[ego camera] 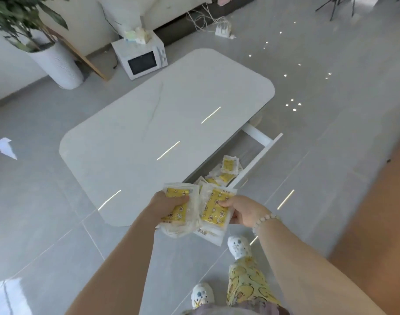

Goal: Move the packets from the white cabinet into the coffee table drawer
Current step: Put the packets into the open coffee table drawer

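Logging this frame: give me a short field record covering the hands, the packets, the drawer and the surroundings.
left hand: grips a bundle of yellow packets
right hand: grips a second bundle
drawer: pulled open on the right side of the coffee table
drawer contents: loose packets already inside
hand position: above the table's near corner, just short of the drawer
surroundings: microwave on the floor, white plant pot
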`<state>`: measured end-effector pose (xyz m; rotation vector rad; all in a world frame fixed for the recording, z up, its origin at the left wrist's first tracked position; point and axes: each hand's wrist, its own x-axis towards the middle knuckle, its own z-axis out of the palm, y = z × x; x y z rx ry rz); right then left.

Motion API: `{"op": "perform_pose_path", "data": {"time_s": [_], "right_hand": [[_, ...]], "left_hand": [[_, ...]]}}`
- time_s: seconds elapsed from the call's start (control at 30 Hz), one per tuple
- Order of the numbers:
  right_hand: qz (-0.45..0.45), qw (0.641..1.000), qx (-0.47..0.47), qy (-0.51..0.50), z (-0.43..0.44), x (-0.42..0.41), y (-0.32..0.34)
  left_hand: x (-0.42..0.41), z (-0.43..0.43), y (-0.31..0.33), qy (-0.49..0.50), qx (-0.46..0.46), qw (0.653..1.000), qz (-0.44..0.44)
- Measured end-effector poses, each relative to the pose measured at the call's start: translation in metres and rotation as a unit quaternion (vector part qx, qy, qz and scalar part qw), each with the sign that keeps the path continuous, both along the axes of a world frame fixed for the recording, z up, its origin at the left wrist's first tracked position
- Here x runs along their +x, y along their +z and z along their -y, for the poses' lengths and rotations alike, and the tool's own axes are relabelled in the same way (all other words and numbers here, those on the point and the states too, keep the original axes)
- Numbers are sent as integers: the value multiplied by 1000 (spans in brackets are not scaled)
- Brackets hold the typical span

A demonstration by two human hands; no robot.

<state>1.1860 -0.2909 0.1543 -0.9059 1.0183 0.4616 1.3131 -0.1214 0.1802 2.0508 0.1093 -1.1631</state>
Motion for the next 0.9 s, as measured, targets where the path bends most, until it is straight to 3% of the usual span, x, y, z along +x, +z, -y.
{"op": "perform_pose_path", "data": {"time_s": [0.23,0.53,0.9], "right_hand": [[-34,999,-13,27,84,14,-18],[-14,1000,-1,19,213,66,-30],[-95,994,22,59,254,106,-135]], "left_hand": [[12,85,-16,-4,13,1000,-21],[48,200,-26,10,40,998,-36],[64,238,-145,104,94,981,-134]]}}
